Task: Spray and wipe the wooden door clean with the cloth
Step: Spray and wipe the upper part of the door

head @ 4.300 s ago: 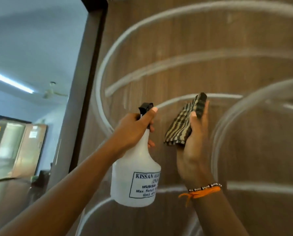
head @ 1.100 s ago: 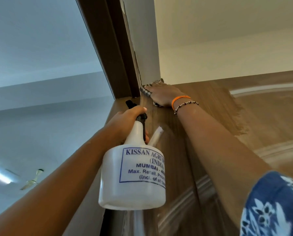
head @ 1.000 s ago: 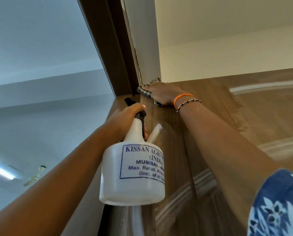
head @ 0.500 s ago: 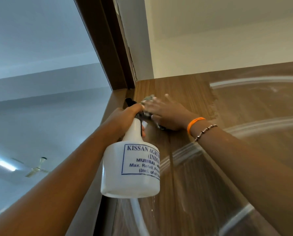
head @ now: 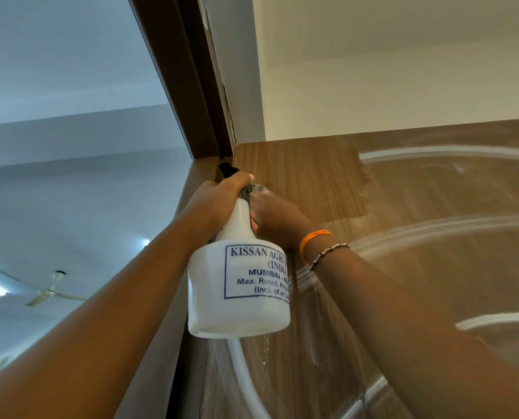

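- Wooden door (head: pixel 327 182) fills the right and lower part of the head view, seen from below with its top edge meeting the cream wall (head: pixel 373 71) above.
- A darker, clean-looking patch runs along the door's top left corner, ending in a ragged edge; I judge this as the part already wiped.
- Pale curved streaks (head: pixel 433 152) and a hazy film cover the rest of the panel to the right and below, so by my reckoning most of the door is left to wipe.
- Thin runs of liquid show just under the spray bottle (head: pixel 240 285), which suggests that area has been sprayed but not yet wiped.
- The left hand (head: pixel 219 204) is curled round the neck of the white bottle, thumb over the dark trigger head, holding it upright just in front of the door's left edge.
- The right hand (head: pixel 279 219) lies against the door just behind the bottle, within the wiped patch; an orange band (head: pixel 314 237) and a beaded bracelet sit on its wrist.
- A grey scrap at the fingertips is probably the cloth (head: pixel 256 189), though the bottle hides most of it.
- Whether the right fingers lie flat on the cloth or curl round it, I cannot tell.
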Demonstrator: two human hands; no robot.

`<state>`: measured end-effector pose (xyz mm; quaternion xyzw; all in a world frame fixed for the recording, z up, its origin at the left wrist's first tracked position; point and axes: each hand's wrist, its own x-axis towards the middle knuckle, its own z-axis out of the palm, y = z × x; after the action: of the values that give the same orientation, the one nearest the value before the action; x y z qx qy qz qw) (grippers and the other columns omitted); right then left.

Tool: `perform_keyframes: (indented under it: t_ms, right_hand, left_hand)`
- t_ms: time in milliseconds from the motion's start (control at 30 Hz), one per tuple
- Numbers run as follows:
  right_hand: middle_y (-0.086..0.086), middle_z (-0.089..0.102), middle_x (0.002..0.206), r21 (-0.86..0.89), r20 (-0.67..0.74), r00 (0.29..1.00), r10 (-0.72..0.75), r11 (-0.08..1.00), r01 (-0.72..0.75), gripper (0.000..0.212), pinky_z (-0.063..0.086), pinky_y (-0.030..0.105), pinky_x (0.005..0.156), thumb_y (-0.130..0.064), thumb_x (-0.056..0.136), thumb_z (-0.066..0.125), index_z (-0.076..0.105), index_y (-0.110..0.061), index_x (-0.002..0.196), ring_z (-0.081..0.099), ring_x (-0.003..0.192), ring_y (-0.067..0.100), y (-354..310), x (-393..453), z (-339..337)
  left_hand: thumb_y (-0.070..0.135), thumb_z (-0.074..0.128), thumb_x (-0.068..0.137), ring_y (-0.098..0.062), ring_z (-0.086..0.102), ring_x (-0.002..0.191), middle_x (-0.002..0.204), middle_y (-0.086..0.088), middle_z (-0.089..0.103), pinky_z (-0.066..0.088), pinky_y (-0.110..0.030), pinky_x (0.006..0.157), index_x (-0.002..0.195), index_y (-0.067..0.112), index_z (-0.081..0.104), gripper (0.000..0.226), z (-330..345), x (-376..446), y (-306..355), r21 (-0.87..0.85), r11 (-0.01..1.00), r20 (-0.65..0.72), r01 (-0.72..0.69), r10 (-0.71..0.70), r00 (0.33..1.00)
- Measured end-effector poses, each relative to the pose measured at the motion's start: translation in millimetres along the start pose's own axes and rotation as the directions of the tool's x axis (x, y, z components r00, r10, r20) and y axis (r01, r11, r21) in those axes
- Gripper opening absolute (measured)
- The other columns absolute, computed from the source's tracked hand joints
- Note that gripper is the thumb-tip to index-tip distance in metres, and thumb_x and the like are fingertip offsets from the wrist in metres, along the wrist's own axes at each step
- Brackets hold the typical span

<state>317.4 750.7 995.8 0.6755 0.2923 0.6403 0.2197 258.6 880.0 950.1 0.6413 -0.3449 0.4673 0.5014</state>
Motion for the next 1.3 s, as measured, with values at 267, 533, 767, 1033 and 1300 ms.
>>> perform_keyframes:
  t_ms: [267,533,767,1033,1300]
  right_hand:
    - [0.001,0.012,0.161,-0.077,0.009,0.987,0.16,0.984,-0.159,0.053,0.006,0.046,0.117,-0.023,0.101,0.032,0.019,-0.022,0.152,0.008,0.148,0.02,44.5,-45.8,-13.9]
    - [-0.004,0.009,0.161,-0.127,-0.078,0.813,0.577,0.803,-0.582,0.076,-0.017,0.044,0.114,-0.04,0.08,0.008,0.015,-0.025,0.153,-0.009,0.148,0.024,145.4,-138.7,-35.8]
    - [0.013,0.017,0.159,-0.095,-0.159,0.619,0.769,0.612,-0.785,0.056,0.006,0.045,0.119,-0.027,0.099,0.034,0.022,-0.009,0.151,0.011,0.146,0.033,197.4,-182.6,-50.6]
    - [0.007,0.015,0.16,-0.142,-0.076,0.979,0.191,0.969,-0.201,0.056,0.005,0.037,0.12,-0.025,0.1,0.036,0.018,-0.013,0.152,0.012,0.147,0.021,135.9,-125.0,-35.5]
    - [0.003,0.034,0.153,-0.136,-0.254,0.831,0.494,0.833,-0.536,0.056,0.023,0.048,0.113,-0.034,0.093,0.016,0.035,-0.021,0.145,0.027,0.142,0.022,226.0,-186.1,-49.6]
  left_hand:
    - [0.036,0.055,0.093,-0.025,0.066,0.053,0.065,-0.015,0.068,0.054,-0.026,0.052,0.098,-0.001,0.059,0.037,22.2,-1.2,8.2,-0.042,0.996,0.053,0.074,-0.071,0.996]
    - [0.031,0.053,0.094,-0.022,0.066,0.05,0.07,-0.02,0.067,0.05,-0.021,0.044,0.101,-0.012,0.061,0.045,84.8,-7.3,10.3,-0.075,0.997,0.099,0.034,-0.027,0.995]
    - [0.031,0.051,0.095,-0.018,0.063,0.044,0.068,-0.019,0.066,0.045,-0.017,0.039,0.106,-0.017,0.06,0.049,141.2,-9.5,25.6,-0.108,0.994,0.107,-0.008,0.019,0.994]
    - [0.046,0.052,0.092,-0.005,0.069,0.065,0.09,-0.009,0.069,0.055,-0.016,0.062,0.103,0.006,0.063,0.043,177.5,0.6,37.9,0.035,0.996,-0.03,-0.08,0.081,0.996]
    - [0.04,0.052,0.095,-0.021,0.066,0.048,0.07,-0.018,0.068,0.05,-0.021,0.043,0.103,-0.006,0.059,0.047,206.0,10.3,62.4,-0.006,0.996,0.001,-0.086,0.086,0.996]
